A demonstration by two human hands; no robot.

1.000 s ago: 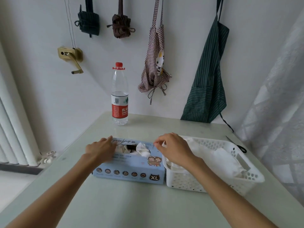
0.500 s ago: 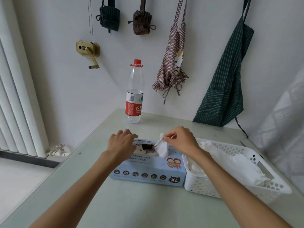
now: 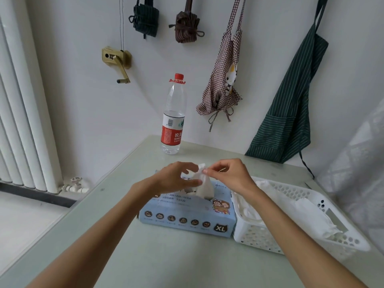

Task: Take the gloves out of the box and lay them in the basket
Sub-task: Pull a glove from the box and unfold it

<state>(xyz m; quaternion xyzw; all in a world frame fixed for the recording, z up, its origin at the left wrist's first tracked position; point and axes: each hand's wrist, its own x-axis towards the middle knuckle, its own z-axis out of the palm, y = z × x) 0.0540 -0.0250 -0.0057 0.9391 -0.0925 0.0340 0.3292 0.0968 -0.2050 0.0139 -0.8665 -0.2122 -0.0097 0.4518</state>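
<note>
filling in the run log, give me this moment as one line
right hand: pinches glove half out of box | left hand: at glove, grip unclear | basket: holds gloves
</note>
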